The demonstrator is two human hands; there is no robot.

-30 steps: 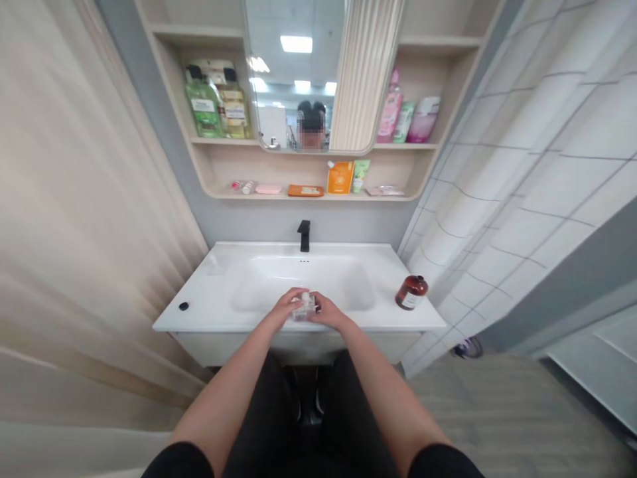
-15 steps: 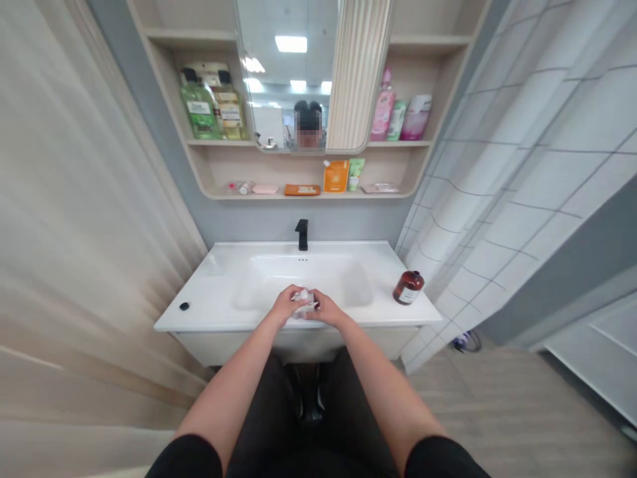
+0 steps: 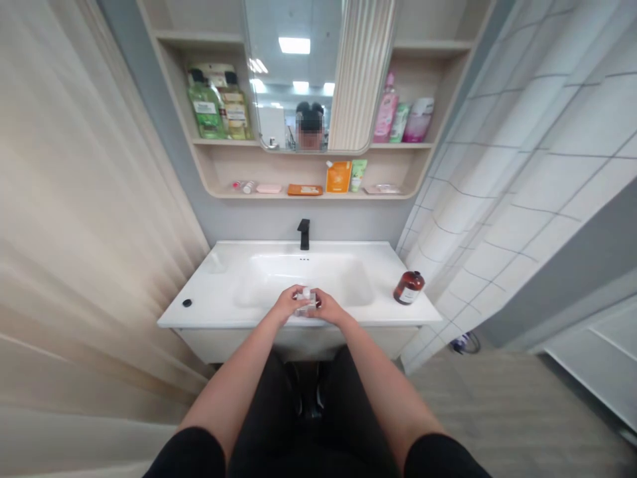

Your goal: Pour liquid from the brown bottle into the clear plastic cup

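Between both hands, over the front rim of the white sink point(image 3: 249, 307), is a small clear bottle point(image 3: 307, 302) with a whitish neck at its top. My left hand point(image 3: 287, 303) closes on its left side, and my right hand point(image 3: 327, 308) grips the right side. Fingers cover much of the bottle, so its contents cannot be made out. To the right on the counter stands a brown bottle point(image 3: 409, 288) with a white label. A small round black cap point(image 3: 187, 303) lies at the counter's left front.
Behind the basin rises a black faucet point(image 3: 304, 235). At the counter's back left is a clear, whitish object point(image 3: 216, 263), hard to make out. Above, a shelf unit point(image 3: 279, 195) holds bottles, an orange pouch point(image 3: 339, 177) and a green tube point(image 3: 357, 175). A curtain point(image 3: 497, 199) hangs at right.
Both hands keep their hold on the clear bottle, which looks slightly more upright with its neck showing more plainly. The view has shifted a little.
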